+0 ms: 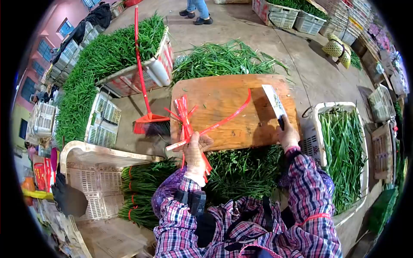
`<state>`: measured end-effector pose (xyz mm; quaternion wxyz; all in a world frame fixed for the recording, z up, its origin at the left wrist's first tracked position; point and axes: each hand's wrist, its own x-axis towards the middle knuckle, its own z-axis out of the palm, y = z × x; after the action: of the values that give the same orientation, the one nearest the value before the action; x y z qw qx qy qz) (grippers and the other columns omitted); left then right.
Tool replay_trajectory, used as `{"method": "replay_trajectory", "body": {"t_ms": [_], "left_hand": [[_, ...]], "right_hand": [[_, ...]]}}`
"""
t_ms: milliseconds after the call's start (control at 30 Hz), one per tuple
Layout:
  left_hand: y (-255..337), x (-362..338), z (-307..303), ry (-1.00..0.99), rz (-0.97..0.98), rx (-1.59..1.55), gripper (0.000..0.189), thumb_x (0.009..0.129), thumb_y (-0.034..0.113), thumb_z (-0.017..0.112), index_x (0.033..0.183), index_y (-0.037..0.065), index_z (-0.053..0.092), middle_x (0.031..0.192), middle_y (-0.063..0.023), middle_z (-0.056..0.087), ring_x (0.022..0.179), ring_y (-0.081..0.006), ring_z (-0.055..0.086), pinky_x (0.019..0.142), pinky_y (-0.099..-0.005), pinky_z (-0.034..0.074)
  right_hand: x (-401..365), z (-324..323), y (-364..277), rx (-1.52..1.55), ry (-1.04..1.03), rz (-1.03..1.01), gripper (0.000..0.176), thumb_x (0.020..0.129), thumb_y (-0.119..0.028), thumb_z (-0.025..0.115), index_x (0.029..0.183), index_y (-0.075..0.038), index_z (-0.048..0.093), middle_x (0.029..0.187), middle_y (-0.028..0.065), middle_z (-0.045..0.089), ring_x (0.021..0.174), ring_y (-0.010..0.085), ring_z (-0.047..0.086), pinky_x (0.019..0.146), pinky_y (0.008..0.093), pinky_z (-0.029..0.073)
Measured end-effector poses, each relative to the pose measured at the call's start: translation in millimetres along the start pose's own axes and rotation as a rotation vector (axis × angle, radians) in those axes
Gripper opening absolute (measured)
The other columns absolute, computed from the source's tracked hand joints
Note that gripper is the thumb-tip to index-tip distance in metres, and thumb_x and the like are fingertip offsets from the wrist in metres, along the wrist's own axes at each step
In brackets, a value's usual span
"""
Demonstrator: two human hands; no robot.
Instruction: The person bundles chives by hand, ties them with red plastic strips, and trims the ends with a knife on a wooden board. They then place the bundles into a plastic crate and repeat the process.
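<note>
My left hand point(195, 155) is closed around a bunch of red plastic tying strips point(184, 115), at the near left edge of a wooden board point(215, 96). One long red strip point(234, 115) curves away from it over the board. At the board's right side, my right hand point(289, 135) grips the dark handle of a broad-bladed knife point(272, 99), whose pale blade points forward above the wood. Close below the board lies a mass of green leafy stalks point(241, 170). Tied green bundles point(137, 200) with red bands lie to its left.
A white crate point(316, 133) of long green stalks stands at right. Loose trimmings point(219, 58) lie beyond the board. A red broom point(148, 118) leans at left near crates heaped with greens point(114, 51). A large beige crate point(103, 161) sits at near left; a person's legs point(197, 9) show far back.
</note>
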<state>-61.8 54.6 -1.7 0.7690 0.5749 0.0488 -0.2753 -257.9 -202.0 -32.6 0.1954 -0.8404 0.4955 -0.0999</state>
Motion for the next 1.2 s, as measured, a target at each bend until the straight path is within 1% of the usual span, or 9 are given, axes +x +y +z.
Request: {"method": "replay_trajectory", "body": {"t_ms": [333,433,567,867,1000,1033,1067,1100,1200], "left_hand": [[-13,-2,30,-0.15,-0.006,0.012,0.037,0.091,0.041,0.052,0.085,0.005,0.059,0.076,-0.0075,0.063,0.075,-0.0204,0.062,0.077,-0.0386,0.05],[-20,-7,40,-0.264,0.011,0.069,0.041,0.092,0.042,0.049,0.081,0.004,0.06,0.075,-0.0086,0.063,0.075,-0.0202,0.062,0.076,-0.0368,0.05],[-31,-10,40,-0.34,-0.06,0.272,0.043,0.091,0.04,0.049,0.079,0.001,0.063,0.074,-0.0089,0.064,0.072,-0.0177,0.061,0.073,-0.0334,0.049],[-14,6,20,-0.065,0.281,0.58,0.036,0.089,0.033,0.052,0.076,0.004,0.067,0.066,-0.0066,0.065,0.065,-0.0177,0.061,0.066,-0.0315,0.045],[-23,14,-11,-0.003,0.87,1.468,0.029,0.091,0.027,0.047,0.086,0.005,0.066,0.082,-0.0116,0.065,0.086,-0.0291,0.06,0.073,-0.0387,0.048],[-16,18,-7,-0.087,0.812,1.523,0.026,0.089,0.024,0.046,0.088,0.007,0.065,0.087,-0.0139,0.063,0.092,-0.0304,0.057,0.075,-0.0418,0.048],[-28,43,-24,-0.155,0.992,1.841,0.027,0.09,0.023,0.043,0.086,0.006,0.064,0.084,-0.0148,0.062,0.088,-0.0328,0.058,0.076,-0.043,0.047],[-18,47,-15,-0.164,0.729,1.65,0.03,0.091,0.024,0.041,0.085,0.004,0.063,0.085,-0.0157,0.062,0.086,-0.0345,0.058,0.076,-0.0425,0.046],[-38,87,-35,-0.098,0.842,1.683,0.041,0.094,0.031,0.035,0.083,0.001,0.062,0.085,-0.0203,0.062,0.083,-0.0378,0.058,0.075,-0.0442,0.045]], "right_hand": [[26,3,-10,-0.092,0.046,-0.306,0.065,0.077,-0.025,0.069,0.134,-0.012,0.041,0.112,0.0138,0.058,0.106,0.0286,0.054,0.09,0.0396,0.043],[-15,25,-49,1.168,-0.541,-0.18,0.075,0.081,-0.029,0.072,0.142,-0.01,0.032,0.101,0.0098,0.059,0.093,0.0146,0.055,0.084,0.029,0.045],[-34,9,-95,1.542,-0.342,-0.059,0.05,0.09,-0.031,0.06,0.129,-0.002,0.048,0.082,0.0009,0.055,0.074,0.0096,0.055,0.065,0.0233,0.046],[-27,23,-71,1.285,-0.257,-0.032,0.025,0.093,-0.018,0.054,0.116,-0.01,0.059,0.083,0.0026,0.063,0.069,0.0103,0.058,0.061,0.0234,0.047],[-9,69,-53,0.775,-0.083,-0.361,0.031,0.084,-0.009,0.062,0.114,-0.011,0.058,0.088,0.0189,0.065,0.071,0.0257,0.063,0.063,0.0348,0.05],[-9,38,-63,0.248,-0.022,-0.448,0.036,0.078,-0.008,0.064,0.113,-0.011,0.056,0.083,0.019,0.064,0.07,0.0322,0.062,0.062,0.0411,0.048],[3,31,-68,0.774,-0.423,0.112,0.041,0.074,-0.012,0.066,0.112,-0.012,0.052,0.079,0.0171,0.064,0.071,0.0347,0.062,0.061,0.0444,0.047],[3,18,-65,0.115,-0.004,-0.496,0.041,0.074,-0.018,0.066,0.111,-0.012,0.049,0.075,0.0149,0.063,0.072,0.0349,0.063,0.062,0.045,0.047],[31,23,-60,0.034,-0.17,-0.357,0.059,0.07,-0.022,0.071,0.122,-0.012,0.045,0.076,0.0138,0.064,0.074,0.034,0.063,0.061,0.0452,0.047]]}}
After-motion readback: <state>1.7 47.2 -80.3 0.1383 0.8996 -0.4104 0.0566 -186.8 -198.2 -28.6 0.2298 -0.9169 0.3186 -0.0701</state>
